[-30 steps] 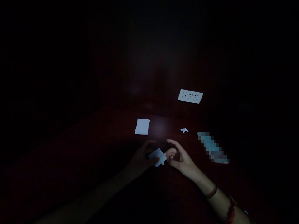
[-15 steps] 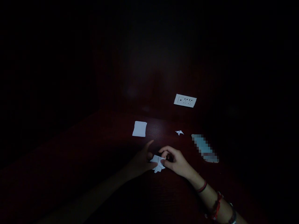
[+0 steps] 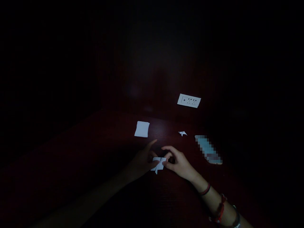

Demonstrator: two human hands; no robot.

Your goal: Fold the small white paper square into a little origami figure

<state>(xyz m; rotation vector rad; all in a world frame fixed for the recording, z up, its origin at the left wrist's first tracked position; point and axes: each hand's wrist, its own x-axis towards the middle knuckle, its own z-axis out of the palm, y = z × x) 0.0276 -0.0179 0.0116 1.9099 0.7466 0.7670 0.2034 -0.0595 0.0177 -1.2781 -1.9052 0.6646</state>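
Between my two hands is a small piece of folded white paper (image 3: 160,166), with creases and a pointed flap hanging toward me. My left hand (image 3: 144,161) grips its left side, thumb on top and index finger stretched away from it. On the right side, my right hand (image 3: 178,162) pinches the paper between the thumb and a curled finger, its index finger arched above. The fingers behind the paper are partly hidden. Beyond my hands a small folded paper figure (image 3: 182,133) lies on the dark red table (image 3: 114,139).
A stack of white square paper sheets (image 3: 142,129) lies beyond my left hand. To the right rests a phone (image 3: 209,150) with a blurred screen. A white socket panel (image 3: 189,100) is on the wall behind. The surroundings are very dark.
The folded paper has been turned or reshaped in my hands: its several lower points now show as a flatter piece with one flap. My fingers have shifted slightly.
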